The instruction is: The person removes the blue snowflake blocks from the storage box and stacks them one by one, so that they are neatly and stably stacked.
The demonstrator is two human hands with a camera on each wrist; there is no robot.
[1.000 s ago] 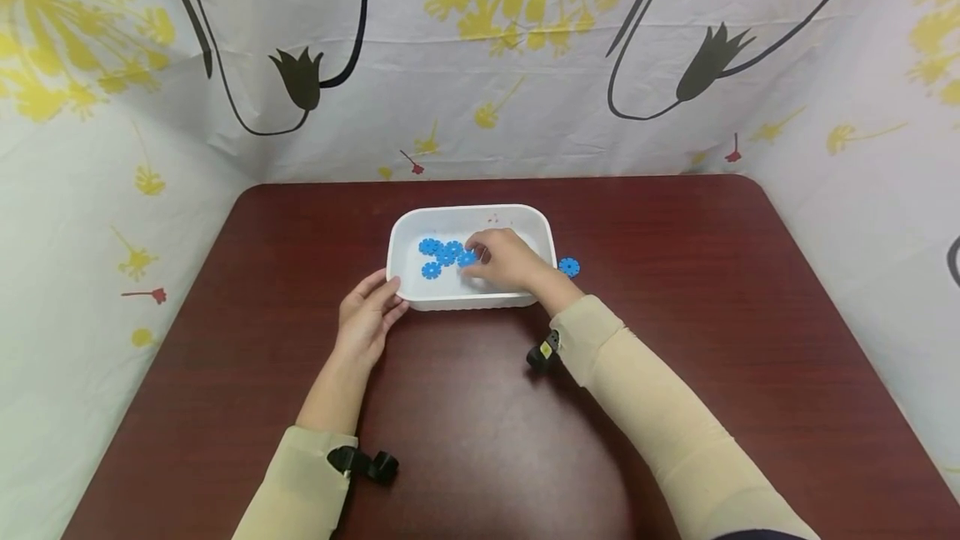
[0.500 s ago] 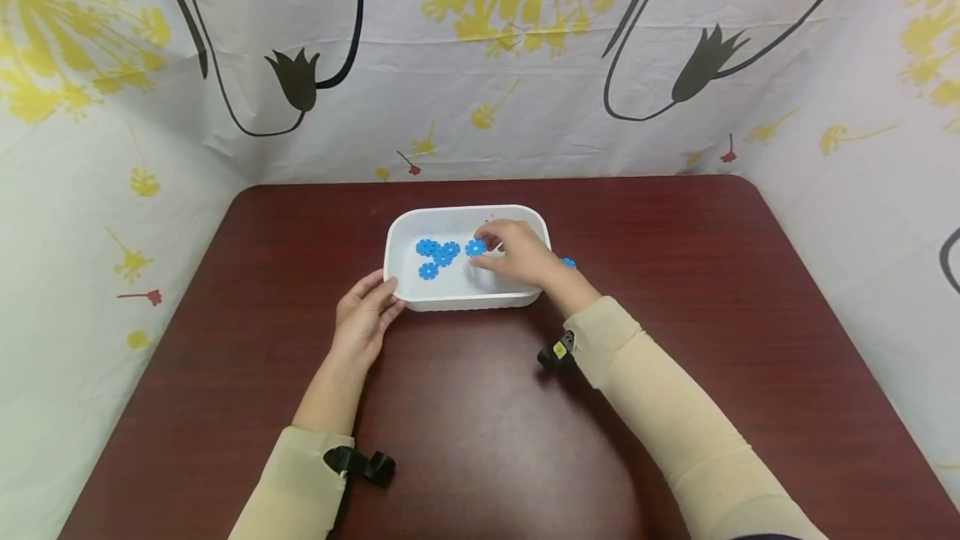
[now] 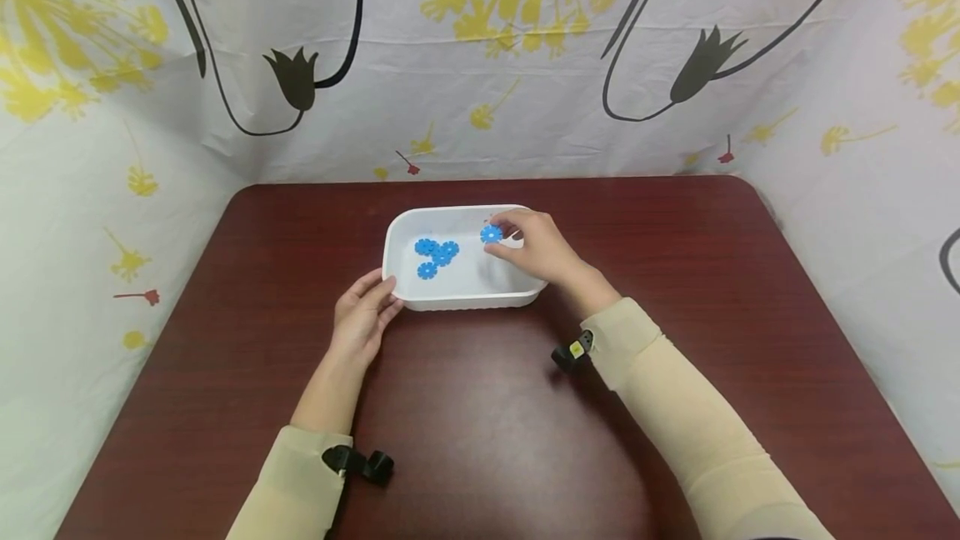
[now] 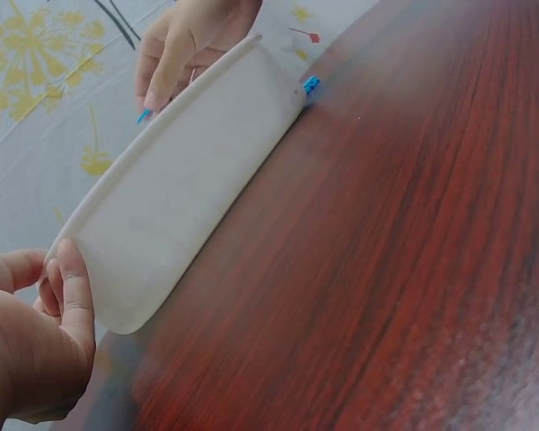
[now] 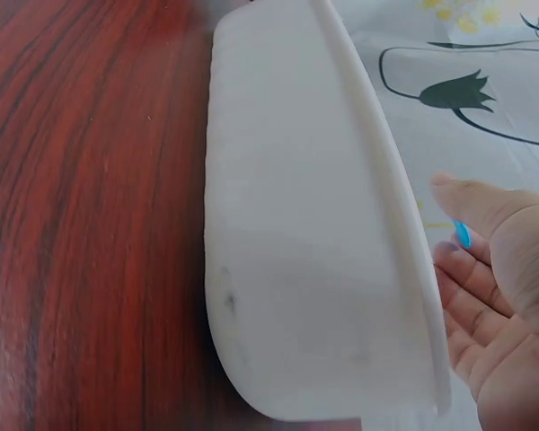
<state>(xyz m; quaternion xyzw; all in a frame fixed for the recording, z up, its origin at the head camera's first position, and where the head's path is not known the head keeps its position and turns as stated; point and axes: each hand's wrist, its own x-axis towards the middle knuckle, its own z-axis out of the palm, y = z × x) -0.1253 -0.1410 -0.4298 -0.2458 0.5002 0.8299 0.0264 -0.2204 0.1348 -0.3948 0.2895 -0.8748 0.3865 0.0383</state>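
Observation:
A white plastic tray [image 3: 468,302] sits on the table. My left hand [image 3: 360,319] grips its near left corner, thumb at the rim. Between thumb and fingers of my right hand [image 3: 542,247] is a blue notched snowflake disc [image 3: 491,233], pinched above the tray's right part. In the right wrist view only a sliver of this blue disc [image 5: 463,235] shows past the thumb. Several more blue discs [image 3: 442,253] lie loosely clustered in the tray's left half. One other blue disc [image 4: 312,85] stands outside the tray in the left wrist view; my right arm hides it in the head view.
The dark red wooden table [image 3: 480,407] extends around the tray. A white cloth [image 3: 450,123] with yellow flowers and dark tulips hangs behind and at both sides. Black wrist straps [image 3: 360,465] sit on both sleeves.
My right hand has lifted one blue disc from the cluster and carried it right and toward the back of the tray. The left hand keeps its grip on the tray.

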